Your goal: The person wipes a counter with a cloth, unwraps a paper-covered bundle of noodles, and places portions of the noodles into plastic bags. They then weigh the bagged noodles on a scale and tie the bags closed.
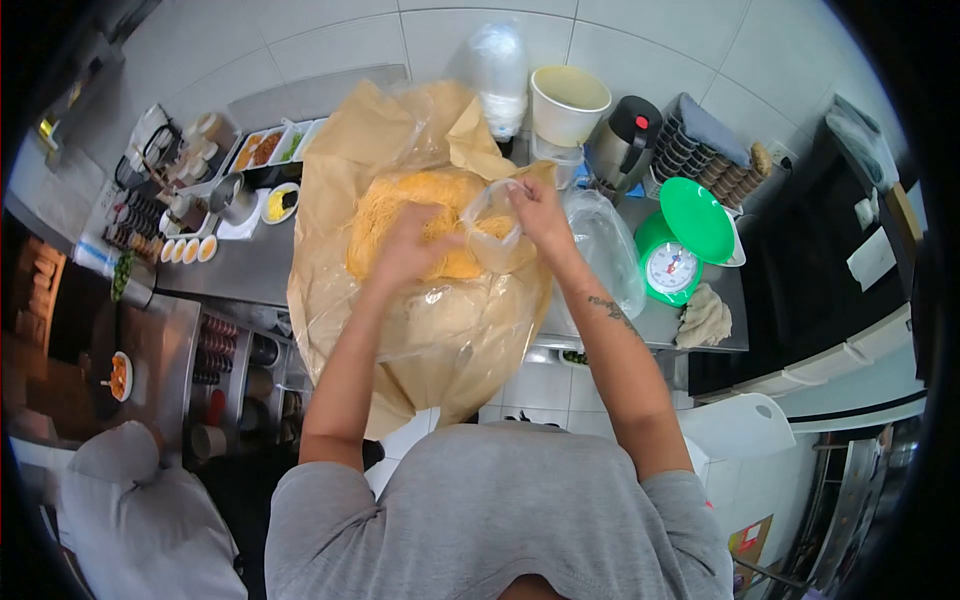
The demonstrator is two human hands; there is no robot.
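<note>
A large brown paper sack with a clear plastic liner (440,330) lies spread open on the steel counter. In it is a heap of thin yellow strands that look like noodles (385,215). My left hand (408,245) is over the heap, blurred by motion, its fingers apart with nothing visible in them. My right hand (542,212) pinches the rim of a small clear plastic bag (490,205), holding it at the heap's right side. Some yellow strands show in or through that bag.
Right of the sack are a clear plastic bag (610,255), a green scale (672,268) and a cloth (705,318). Behind stand a white tub (570,105) and a thermos jug (625,145). Egg halves (188,249) sit left. A co-worker (145,515) is at lower left.
</note>
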